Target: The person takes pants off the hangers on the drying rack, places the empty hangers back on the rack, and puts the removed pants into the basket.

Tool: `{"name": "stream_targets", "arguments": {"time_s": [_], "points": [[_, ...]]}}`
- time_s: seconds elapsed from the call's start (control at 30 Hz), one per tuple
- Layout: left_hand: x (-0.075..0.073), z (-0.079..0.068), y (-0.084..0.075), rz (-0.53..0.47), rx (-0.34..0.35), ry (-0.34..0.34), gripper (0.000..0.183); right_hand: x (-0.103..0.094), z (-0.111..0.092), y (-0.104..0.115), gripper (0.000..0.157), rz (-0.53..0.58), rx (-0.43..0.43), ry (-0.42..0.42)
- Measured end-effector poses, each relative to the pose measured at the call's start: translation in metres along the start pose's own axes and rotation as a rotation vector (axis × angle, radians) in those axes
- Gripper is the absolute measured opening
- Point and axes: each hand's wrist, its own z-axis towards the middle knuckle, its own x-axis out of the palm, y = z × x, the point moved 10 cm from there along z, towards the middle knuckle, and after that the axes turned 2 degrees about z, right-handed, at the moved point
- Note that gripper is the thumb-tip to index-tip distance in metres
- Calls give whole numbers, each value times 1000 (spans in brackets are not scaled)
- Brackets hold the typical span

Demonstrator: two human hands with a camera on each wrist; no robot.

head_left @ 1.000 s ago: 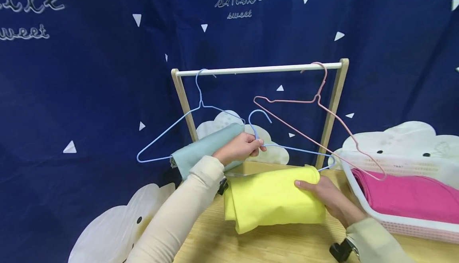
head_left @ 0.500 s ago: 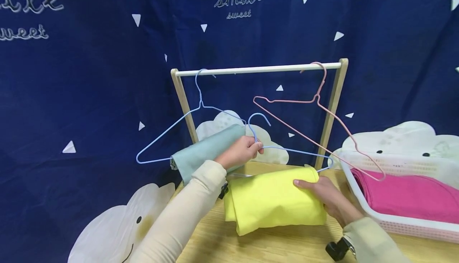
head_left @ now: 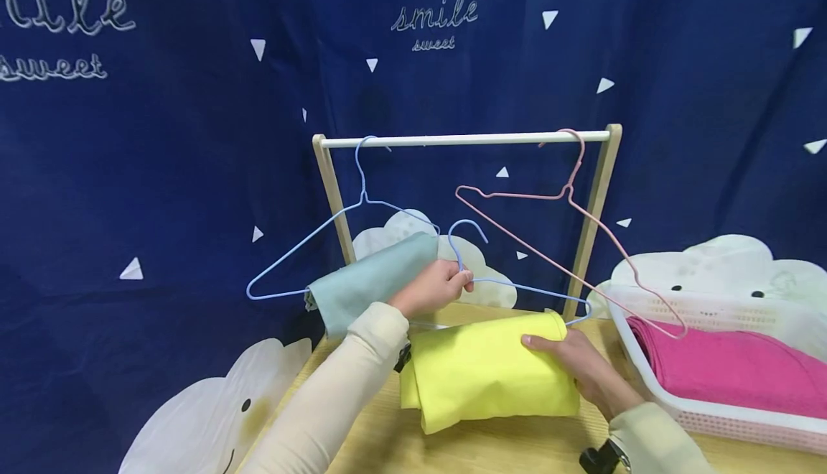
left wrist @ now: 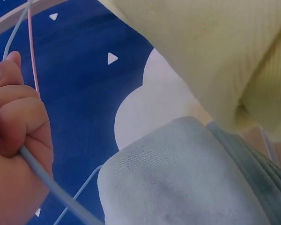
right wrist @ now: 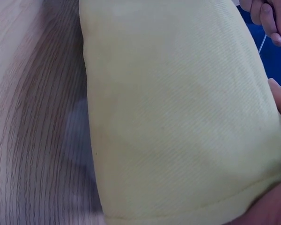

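Left hand (head_left: 431,289) grips a blue hanger (left wrist: 56,188), white rail (head_left: 465,140) at twelve o'clock; right hand (head_left: 586,366) pinches yellow cloth (head_left: 484,370) stretching toward nine

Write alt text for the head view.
Left hand grips a blue hanger; right hand holds the yellow cloth on it. Behind, a rack bears another blue hanger with teal cloth and a bare pink hanger; at right, a basket holds pink cloth.

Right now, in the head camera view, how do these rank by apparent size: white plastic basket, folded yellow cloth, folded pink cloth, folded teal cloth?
1. White plastic basket, cropped by the frame.
2. Yellow cloth and pink cloth: too alike to rank; pink also cropped.
3. Teal cloth, partly behind the left hand.
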Motion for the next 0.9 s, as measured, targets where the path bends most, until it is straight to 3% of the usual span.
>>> {"name": "stream_targets", "arguments": {"time_s": [0.53, 0.67, 0.9], "points": [[0, 3, 4, -105, -38, -32, 33, -6, -1, -3, 34, 21, 8, -24], [0, 6, 0, -82, -11, -52, 38, -9, -5, -2, 30, 29, 8, -42], [7, 8, -7, -67, 16, -19, 44, -16, -9, -3, 24, 47, 12, -72]]}}
